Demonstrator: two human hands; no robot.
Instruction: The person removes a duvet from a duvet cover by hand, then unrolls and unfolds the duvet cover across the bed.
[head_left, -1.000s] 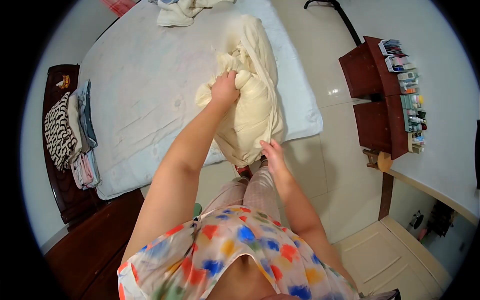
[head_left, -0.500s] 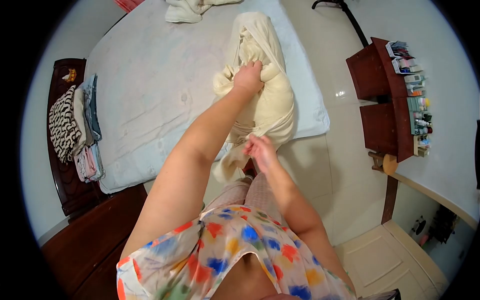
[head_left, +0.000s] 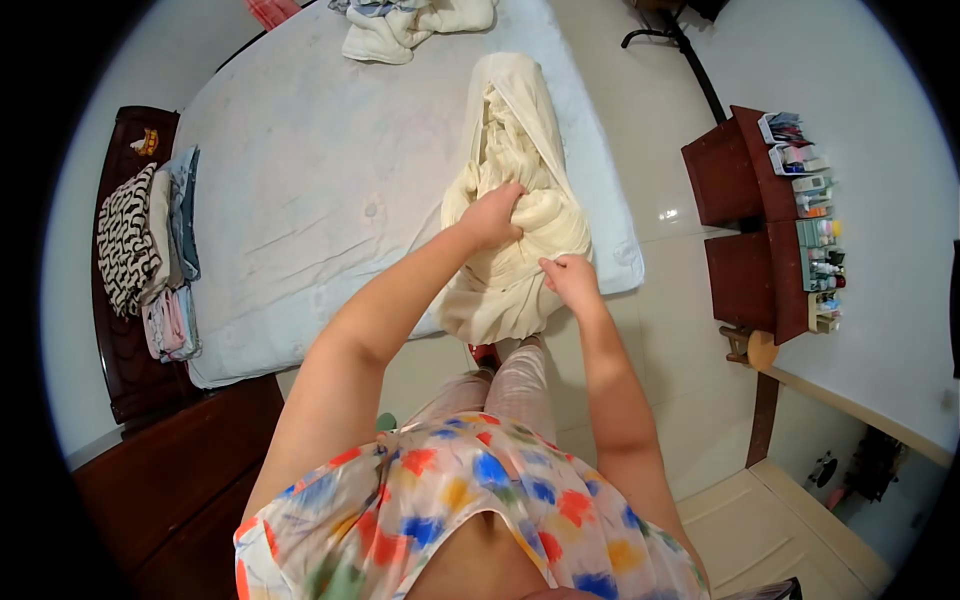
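A cream-coloured quilt or fabric bundle [head_left: 508,300] lies bunched at the right edge of the bed, its near end hanging over the side toward my legs. My left hand [head_left: 492,217] grips the bunched folds around its middle. Lower and to the right, my right hand [head_left: 570,278] pinches the outer cloth at the near end. Beyond my hands, the far part forms a smooth, rounded cover with wrinkled filling showing through a long opening.
The bed [head_left: 290,190] has a pale sheet. Folded clothes [head_left: 180,225] and a patterned pillow [head_left: 128,240] lie by the headboard. A white blanket [head_left: 420,28] is at the far end. Dark red cabinets [head_left: 745,270], a stool [head_left: 761,351] and a black stand [head_left: 697,75] are right.
My left hand has moved down nearer to me, still in the folds. My right hand, fingers loose half a second ago, has moved right and closed on the cloth. The hanging end is spread wider.
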